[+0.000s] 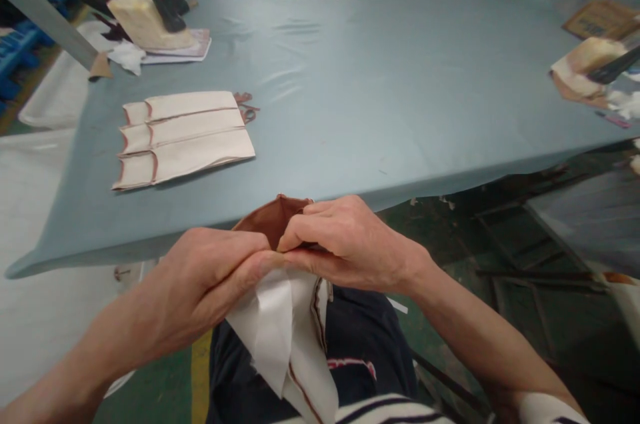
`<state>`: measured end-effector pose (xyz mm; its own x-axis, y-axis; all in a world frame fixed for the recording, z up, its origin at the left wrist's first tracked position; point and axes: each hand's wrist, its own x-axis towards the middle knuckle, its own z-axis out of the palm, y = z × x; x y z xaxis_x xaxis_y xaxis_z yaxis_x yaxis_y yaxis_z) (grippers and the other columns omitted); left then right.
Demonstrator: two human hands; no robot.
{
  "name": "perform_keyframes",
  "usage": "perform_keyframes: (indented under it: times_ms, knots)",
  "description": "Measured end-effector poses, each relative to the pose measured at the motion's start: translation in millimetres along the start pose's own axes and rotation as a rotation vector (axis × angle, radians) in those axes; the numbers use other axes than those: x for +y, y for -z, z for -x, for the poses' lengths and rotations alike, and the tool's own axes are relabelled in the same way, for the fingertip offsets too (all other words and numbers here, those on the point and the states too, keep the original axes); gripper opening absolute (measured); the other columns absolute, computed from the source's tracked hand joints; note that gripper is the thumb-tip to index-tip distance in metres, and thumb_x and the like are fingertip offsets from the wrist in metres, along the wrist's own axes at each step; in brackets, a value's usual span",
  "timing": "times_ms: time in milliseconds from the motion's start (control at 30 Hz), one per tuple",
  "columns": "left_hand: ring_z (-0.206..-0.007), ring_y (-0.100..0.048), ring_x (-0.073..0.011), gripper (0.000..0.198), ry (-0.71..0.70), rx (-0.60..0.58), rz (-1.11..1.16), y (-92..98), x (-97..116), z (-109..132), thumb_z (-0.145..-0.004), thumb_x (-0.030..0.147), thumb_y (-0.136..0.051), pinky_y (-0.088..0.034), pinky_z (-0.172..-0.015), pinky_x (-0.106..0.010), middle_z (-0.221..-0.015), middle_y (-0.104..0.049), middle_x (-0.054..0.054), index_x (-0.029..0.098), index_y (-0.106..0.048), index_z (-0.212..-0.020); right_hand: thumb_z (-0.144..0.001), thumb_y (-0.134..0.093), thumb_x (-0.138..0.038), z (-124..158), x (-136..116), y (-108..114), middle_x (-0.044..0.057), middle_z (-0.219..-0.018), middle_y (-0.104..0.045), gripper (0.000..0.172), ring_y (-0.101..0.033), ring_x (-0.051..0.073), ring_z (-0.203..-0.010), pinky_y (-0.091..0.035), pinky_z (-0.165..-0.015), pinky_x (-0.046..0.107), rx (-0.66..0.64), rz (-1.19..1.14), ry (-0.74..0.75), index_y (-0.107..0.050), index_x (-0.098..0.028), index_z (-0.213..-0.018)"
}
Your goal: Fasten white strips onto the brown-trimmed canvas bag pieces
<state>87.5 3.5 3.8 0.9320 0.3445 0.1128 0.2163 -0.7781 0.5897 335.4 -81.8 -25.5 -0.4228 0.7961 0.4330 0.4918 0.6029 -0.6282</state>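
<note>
Close to my body, at the table's near edge, my left hand (220, 274) and my right hand (345, 237) both pinch a cream fabric piece with brown edging (305, 324). Their fingertips meet at its upper part. Brown material (270, 221) shows as an open fold just beyond my fingers. The cream part hangs down over my lap, with a white flap on its left side. My fingers hide the exact spot where they grip.
On the blue-covered table (380, 91) lies a row of flat cream pieces with brown trim (193, 137). A pale block on papers (150, 24) sits at the back left. Another pale block (595, 57) and a cardboard box (600, 19) are at the far right.
</note>
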Motion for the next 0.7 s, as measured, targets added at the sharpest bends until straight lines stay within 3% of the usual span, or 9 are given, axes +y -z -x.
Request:
perform_keyframes:
  times_ms: [200,333,467,567,633,700]
  knots:
    - [-0.059,-0.048,-0.0116,0.032,-0.189,0.060,0.043,-5.5,-13,5,-0.113,0.010,-0.048,-0.036,-0.059,-0.029,-0.070,-0.052,0.006,0.023,-0.051,-0.085,-0.111,-0.062,-0.018,1,-3,5,0.000,-0.092,-0.081,0.015,-0.067,0.010,-0.074,-0.050,-0.073,0.022,-0.092,-0.316,-0.077,-0.077,-0.020,-0.108]
    - [-0.054,-0.045,-0.0100,0.038,-0.194,0.110,0.154,-8.0,-13,2,-0.119,0.020,-0.044,-0.034,-0.054,-0.028,-0.065,-0.047,0.006,0.024,-0.044,-0.082,-0.108,-0.062,-0.014,-1,0,6,-0.002,-0.093,-0.081,0.018,-0.064,0.009,-0.071,-0.049,-0.069,0.020,-0.153,-0.446,-0.155,-0.079,-0.021,-0.112]
    - [-0.051,-0.041,-0.0094,0.045,-0.152,0.149,0.213,-11.0,-9,-2,-0.123,0.034,-0.040,-0.031,-0.050,-0.026,-0.063,-0.042,0.007,0.024,-0.042,-0.079,-0.104,-0.057,-0.006,-4,8,9,0.000,-0.106,-0.083,0.029,-0.071,0.009,-0.087,-0.053,-0.080,0.020,-0.177,-0.574,-0.175,-0.080,-0.019,-0.117]
    - [-0.053,-0.041,-0.0088,0.043,-0.148,0.152,0.249,-11.7,-11,-2,-0.121,0.030,-0.045,-0.032,-0.052,-0.025,-0.065,-0.043,0.007,0.023,-0.044,-0.079,-0.106,-0.063,-0.019,-6,13,10,0.002,-0.105,-0.083,0.017,-0.071,0.011,-0.088,-0.054,-0.078,0.021,-0.155,-0.627,-0.166,-0.080,-0.017,-0.111]
    - [-0.053,-0.041,-0.0086,0.039,-0.147,0.123,0.281,-10.0,-14,-2,-0.118,0.021,-0.048,-0.031,-0.052,-0.024,-0.065,-0.042,0.007,0.023,-0.046,-0.079,-0.108,-0.067,-0.031,-7,14,9,0.002,-0.100,-0.082,0.019,-0.069,0.011,-0.083,-0.052,-0.074,0.022,-0.141,-0.617,-0.163,-0.079,-0.016,-0.105]
    - [-0.054,-0.042,-0.0089,0.035,-0.114,0.072,0.295,-6.1,-14,-3,-0.112,0.015,-0.052,-0.033,-0.053,-0.022,-0.065,-0.044,0.008,0.023,-0.048,-0.079,-0.109,-0.067,-0.031,-6,13,6,0.002,-0.096,-0.081,0.020,-0.068,0.012,-0.082,-0.052,-0.075,0.023,-0.113,-0.563,-0.151,-0.078,-0.016,-0.101]
